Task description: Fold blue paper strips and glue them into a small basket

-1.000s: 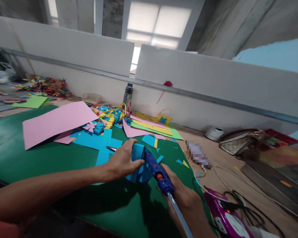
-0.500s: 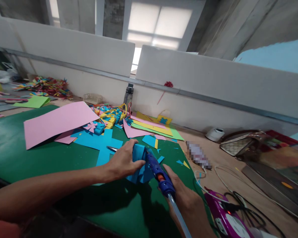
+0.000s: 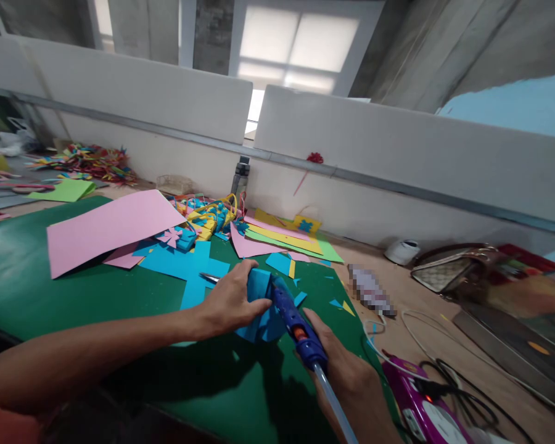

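My left hand (image 3: 234, 300) is closed on a folded blue paper piece (image 3: 259, 285), thumb along its near side. In my right hand (image 3: 346, 370) is a blue glue gun (image 3: 300, 330), with a clear glue stick (image 3: 330, 398) coming out of its back end. The gun's nozzle is at the right edge of the folded paper; whether it touches cannot be made out. Scissor blades (image 3: 209, 277) stick out beyond my left hand, their handles hidden. Behind them a blue cross-shaped paper cutout (image 3: 171, 265) lies on the green mat (image 3: 134, 302).
A large pink sheet (image 3: 115, 228) lies at left. Small blue and yellow paper baskets (image 3: 208, 222) are heaped behind it, near a dark bottle (image 3: 240, 179). Coloured sheets (image 3: 287, 237) lie at the back. A purple power strip (image 3: 411, 394) with cords and a bag (image 3: 448, 271) are at right.
The view has shifted very slightly. Both hands, the folded paper and the glue gun hold nearly the same positions.
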`<state>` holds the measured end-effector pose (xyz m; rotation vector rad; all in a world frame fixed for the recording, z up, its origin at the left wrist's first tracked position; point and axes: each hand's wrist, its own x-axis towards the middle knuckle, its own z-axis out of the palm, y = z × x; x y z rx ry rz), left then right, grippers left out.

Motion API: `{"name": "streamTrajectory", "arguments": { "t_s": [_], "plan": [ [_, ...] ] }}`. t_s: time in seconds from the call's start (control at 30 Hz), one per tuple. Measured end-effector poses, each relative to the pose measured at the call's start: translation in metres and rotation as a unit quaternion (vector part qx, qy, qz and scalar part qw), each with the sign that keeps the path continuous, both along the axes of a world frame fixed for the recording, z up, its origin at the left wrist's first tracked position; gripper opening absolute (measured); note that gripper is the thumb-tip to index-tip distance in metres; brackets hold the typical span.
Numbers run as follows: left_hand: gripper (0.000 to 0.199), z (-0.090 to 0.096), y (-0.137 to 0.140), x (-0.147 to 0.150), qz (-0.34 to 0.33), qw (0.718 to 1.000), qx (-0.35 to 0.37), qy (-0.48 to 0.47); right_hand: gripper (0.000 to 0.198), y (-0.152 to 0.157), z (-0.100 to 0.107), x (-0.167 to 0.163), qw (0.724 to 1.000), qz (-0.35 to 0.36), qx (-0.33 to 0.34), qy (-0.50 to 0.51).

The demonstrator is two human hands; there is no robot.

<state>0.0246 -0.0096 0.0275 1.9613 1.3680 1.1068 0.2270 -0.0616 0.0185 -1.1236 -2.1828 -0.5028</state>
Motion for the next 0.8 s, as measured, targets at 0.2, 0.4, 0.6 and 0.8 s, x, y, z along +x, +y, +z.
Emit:
{"name": "streamTrajectory", "arguments": {
  "t_s": [0.2,0.4,0.6,0.8],
  "plan": [
    [0.054,-0.0004,-0.0001,0.0000,-0.004,1.000,0.001,-0.004,0.038,-0.0007,0.0017,-0.0034,1.000,-0.008,-0.001,0.012],
    [0.054,-0.0045,0.0010,0.0003,-0.008,1.000,0.008,-0.001,0.037,0.0004,0.0014,-0.0028,0.999,-0.025,0.004,0.021],
    [0.053,0.0017,-0.0006,-0.0012,0.004,1.000,-0.005,-0.003,0.041,-0.0004,-0.0019,0.0010,1.000,-0.023,-0.003,0.018],
    [0.053,0.0025,-0.0002,-0.0004,-0.002,1.000,-0.001,-0.004,0.040,0.0021,-0.0055,0.0001,0.999,-0.033,-0.012,0.039]
  ]
}}
